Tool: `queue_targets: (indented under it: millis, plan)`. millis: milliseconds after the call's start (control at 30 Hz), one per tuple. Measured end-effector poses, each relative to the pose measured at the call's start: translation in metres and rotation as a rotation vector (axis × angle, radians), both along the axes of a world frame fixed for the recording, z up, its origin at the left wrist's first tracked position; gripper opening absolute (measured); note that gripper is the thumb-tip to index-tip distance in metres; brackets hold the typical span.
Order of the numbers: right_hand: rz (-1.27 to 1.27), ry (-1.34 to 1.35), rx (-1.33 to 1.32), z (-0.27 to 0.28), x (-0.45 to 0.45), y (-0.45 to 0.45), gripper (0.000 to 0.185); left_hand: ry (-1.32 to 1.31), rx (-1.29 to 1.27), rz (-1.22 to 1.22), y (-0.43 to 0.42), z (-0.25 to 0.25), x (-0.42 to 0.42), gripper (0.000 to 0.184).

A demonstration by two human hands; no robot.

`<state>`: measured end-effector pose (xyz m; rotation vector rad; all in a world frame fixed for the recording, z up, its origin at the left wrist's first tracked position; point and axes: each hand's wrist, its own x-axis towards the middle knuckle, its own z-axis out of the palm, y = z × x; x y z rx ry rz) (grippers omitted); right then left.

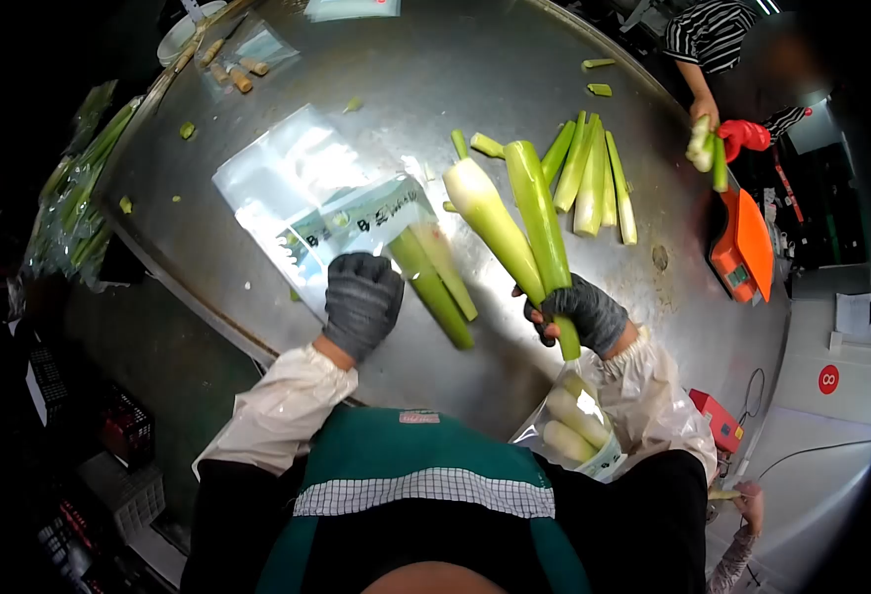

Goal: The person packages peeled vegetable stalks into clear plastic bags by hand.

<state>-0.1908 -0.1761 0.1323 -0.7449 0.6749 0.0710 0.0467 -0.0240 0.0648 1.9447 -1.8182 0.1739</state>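
Observation:
My right hand, in a dark grey glove, grips the lower ends of two thick green stalks that point up and away over the metal table. My left hand, gloved too, is closed in a fist at the lower edge of a stack of clear printed bags; what its fingers hold is hidden. Beside it, a bag with green stalk pieces inside lies on the table. Below my right hand, a clear bag with pale stalk pieces rests near my apron.
Several cut stalks lie beyond my right hand. An orange scale stands at the right edge. A co-worker's hand holds a stalk piece at the upper right. Wooden-handled tools lie at the upper left.

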Motion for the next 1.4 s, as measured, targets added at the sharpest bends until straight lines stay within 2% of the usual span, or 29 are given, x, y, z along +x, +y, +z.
queue_targets:
  millis: [33, 100, 233, 300, 367, 467, 500, 567, 600, 633, 667, 700, 767, 833, 933, 1033, 1100, 1200, 1400]
  plan:
    - [-0.036, 0.176, -0.236, 0.008, -0.006, 0.012, 0.039, 0.027, 0.093, 0.014, -0.001, 0.009, 0.001, 0.008]
    - [-0.007, 0.298, -0.357, 0.015, -0.022, 0.032, 0.036, 0.01, 0.007, 0.06, -0.012, 0.018, 0.006, 0.008]
    - [-0.059, 0.263, -0.374, 0.016, -0.054, 0.072, 0.031, -0.013, 0.066, 0.01, -0.035, 0.025, 0.024, 0.009]
    - [-0.08, 0.276, -0.389, 0.02, -0.059, 0.088, 0.03, -0.053, 0.236, -0.011, -0.048, 0.032, 0.033, 0.015]
    - [-0.106, 0.291, -0.39, 0.023, -0.059, 0.107, 0.029, -0.036, 0.183, -0.098, -0.055, 0.044, 0.039, 0.015]
    - [-0.002, 0.408, -0.576, 0.026, -0.05, 0.127, 0.052, 0.022, 0.128, -0.188, -0.07, 0.049, 0.056, 0.013]
    - [-0.025, 0.411, -0.559, 0.022, -0.047, 0.131, 0.052, 0.039, 0.113, -0.213, -0.075, 0.052, 0.06, 0.013]
    - [0.094, 0.486, -1.001, 0.015, -0.038, 0.138, 0.051, 0.096, 0.143, -0.253, -0.082, 0.061, 0.065, 0.015]
    - [0.077, 0.491, -0.994, 0.011, -0.033, 0.14, 0.051, 0.141, 0.194, -0.237, -0.084, 0.067, 0.063, 0.014]
    - [0.025, 0.452, -1.163, 0.007, -0.027, 0.14, 0.047, 0.184, 0.243, -0.216, -0.086, 0.071, 0.062, 0.014]
    - [-0.025, 0.409, -1.333, 0.004, -0.019, 0.139, 0.043, 0.107, 0.205, -0.28, -0.09, 0.07, 0.065, 0.014]
    - [-0.036, 0.41, -1.336, 0.001, -0.011, 0.136, 0.043, 0.1, 0.202, -0.287, -0.091, 0.071, 0.063, 0.014]
    - [0.137, 0.684, -1.515, -0.001, 0.005, 0.126, 0.045, 0.032, 0.227, -0.323, -0.092, 0.073, 0.06, 0.014]
    - [0.213, 0.761, -1.502, -0.004, 0.017, 0.118, 0.047, -0.013, 0.173, -0.329, -0.09, 0.066, 0.056, 0.01]
    - [0.289, 0.866, -1.398, -0.019, 0.028, 0.11, 0.047, -0.169, 0.325, -0.214, -0.077, 0.071, 0.031, 0.012]
    - [0.239, 0.879, -1.39, -0.035, 0.027, 0.111, 0.038, -0.194, 0.388, -0.173, -0.064, 0.06, 0.028, 0.011]
    - [0.206, 0.866, -1.372, -0.047, 0.024, 0.115, 0.04, -0.31, 0.391, -0.217, -0.055, 0.057, 0.022, 0.012]
    - [0.225, 1.019, -1.371, -0.06, 0.027, 0.119, 0.045, -0.318, 0.365, -0.157, -0.044, 0.044, 0.014, 0.011]
    - [0.204, 1.089, -1.395, -0.071, 0.024, 0.118, 0.049, -0.316, 0.334, -0.07, -0.028, 0.03, 0.004, 0.015]
